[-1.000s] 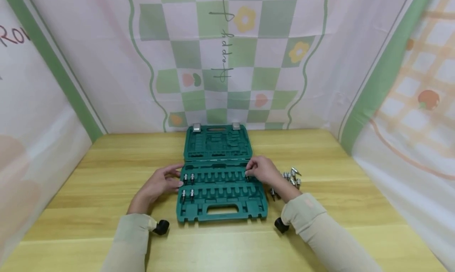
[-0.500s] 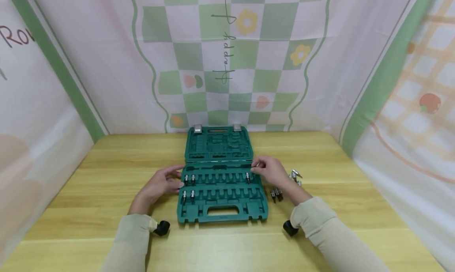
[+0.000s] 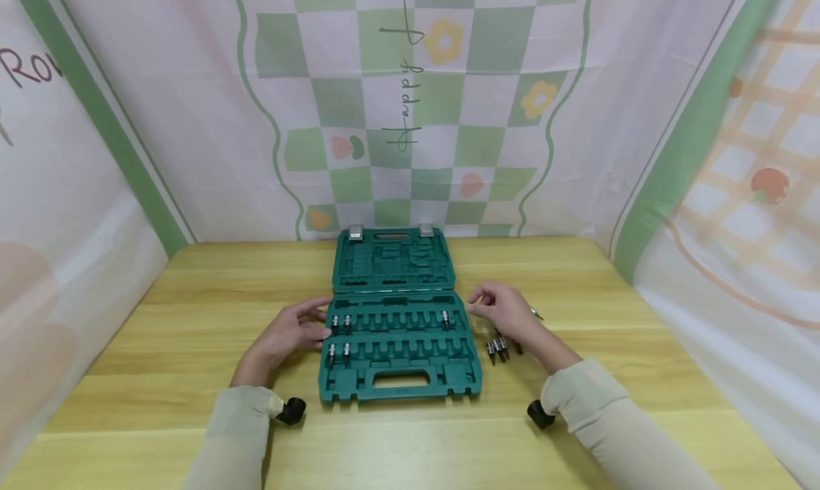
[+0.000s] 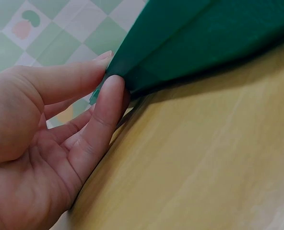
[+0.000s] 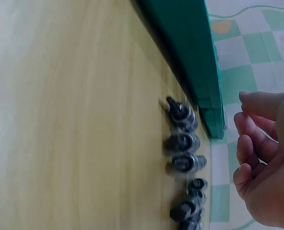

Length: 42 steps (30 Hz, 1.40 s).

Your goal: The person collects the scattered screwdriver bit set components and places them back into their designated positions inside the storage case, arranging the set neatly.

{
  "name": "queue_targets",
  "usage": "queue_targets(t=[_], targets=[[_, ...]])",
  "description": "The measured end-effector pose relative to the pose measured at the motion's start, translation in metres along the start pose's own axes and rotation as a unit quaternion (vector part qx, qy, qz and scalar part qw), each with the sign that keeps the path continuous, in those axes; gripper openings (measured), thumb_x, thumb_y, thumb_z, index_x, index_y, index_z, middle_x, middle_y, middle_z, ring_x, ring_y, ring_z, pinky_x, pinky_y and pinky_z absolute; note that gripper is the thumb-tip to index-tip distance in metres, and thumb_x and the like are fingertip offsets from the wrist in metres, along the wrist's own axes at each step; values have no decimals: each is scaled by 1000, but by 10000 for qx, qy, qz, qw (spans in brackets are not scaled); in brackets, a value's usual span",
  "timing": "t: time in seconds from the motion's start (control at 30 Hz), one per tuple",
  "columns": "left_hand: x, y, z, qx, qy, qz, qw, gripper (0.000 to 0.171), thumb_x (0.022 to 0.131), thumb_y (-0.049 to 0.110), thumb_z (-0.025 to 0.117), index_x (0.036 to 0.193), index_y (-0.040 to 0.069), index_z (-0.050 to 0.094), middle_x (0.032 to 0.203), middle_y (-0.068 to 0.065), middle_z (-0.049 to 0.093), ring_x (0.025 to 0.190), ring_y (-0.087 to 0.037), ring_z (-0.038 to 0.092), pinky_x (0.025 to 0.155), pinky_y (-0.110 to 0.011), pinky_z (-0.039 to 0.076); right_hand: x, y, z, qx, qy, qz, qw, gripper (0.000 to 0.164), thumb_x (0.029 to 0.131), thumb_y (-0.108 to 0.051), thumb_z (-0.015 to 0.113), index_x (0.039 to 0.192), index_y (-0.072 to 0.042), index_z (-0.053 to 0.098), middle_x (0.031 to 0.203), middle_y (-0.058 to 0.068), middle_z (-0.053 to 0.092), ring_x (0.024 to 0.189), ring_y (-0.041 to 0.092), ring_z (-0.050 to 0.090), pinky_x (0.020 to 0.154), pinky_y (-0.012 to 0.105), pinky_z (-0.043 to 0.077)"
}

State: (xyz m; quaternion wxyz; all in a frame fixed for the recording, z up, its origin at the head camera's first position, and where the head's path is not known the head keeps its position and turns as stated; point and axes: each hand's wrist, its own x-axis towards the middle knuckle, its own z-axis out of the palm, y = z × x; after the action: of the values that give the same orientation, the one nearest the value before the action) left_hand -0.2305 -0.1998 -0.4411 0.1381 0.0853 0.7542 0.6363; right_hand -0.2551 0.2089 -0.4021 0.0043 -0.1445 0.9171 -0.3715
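Note:
A green plastic case (image 3: 400, 365) lies unfolded on the table, its lid leaning back at the rear. In its slots sit several bit sockets, silver with dark tips: a pair at the upper left, a pair at the lower left, and one bit socket (image 3: 445, 320) at the upper right. My left hand (image 3: 291, 327) rests against the case's left edge, its thumb and fingers touching the rim. My right hand (image 3: 502, 308) hovers just off the right edge with fingers loosely bent and nothing held. Below it lie loose bit sockets (image 3: 496, 347), partly covered by the hand.
A wooden table (image 3: 397, 440) carries everything. Behind it hangs a checkered cloth (image 3: 391, 91), with more cloth at both sides. The right wrist view shows several loose bit sockets (image 5: 183, 163) strung along the case's side. Black wrist cameras sit at both cuffs.
My right hand has let go of a bit socket in the upper right slot and drawn away to the right, past the case's edge. My left hand has stayed in place.

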Motion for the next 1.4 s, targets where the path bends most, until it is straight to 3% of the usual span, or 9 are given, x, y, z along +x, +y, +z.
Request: queue_targets(t=[0.6, 1.4], targets=[[0, -2, 0, -64, 34, -45, 10000, 64, 90, -3, 66, 148, 8, 41, 124, -23, 48, 93, -27, 61, 77, -40, 57, -11, 12, -9, -990, 14, -223, 9948, 10, 89, -8, 69, 97, -2, 70, 72, 1, 58, 63, 16, 52, 56, 33, 46], [-2, 2, 1, -11, 45, -39, 10000, 62, 91, -3, 64, 148, 7, 41, 125, -23, 48, 93, -27, 61, 77, -40, 57, -14, 20, -7, -1975, -63, -146, 9802, 14, 82, -7, 73, 96, -7, 71, 77, -2, 62, 77, 20, 56, 70, 41, 49]])
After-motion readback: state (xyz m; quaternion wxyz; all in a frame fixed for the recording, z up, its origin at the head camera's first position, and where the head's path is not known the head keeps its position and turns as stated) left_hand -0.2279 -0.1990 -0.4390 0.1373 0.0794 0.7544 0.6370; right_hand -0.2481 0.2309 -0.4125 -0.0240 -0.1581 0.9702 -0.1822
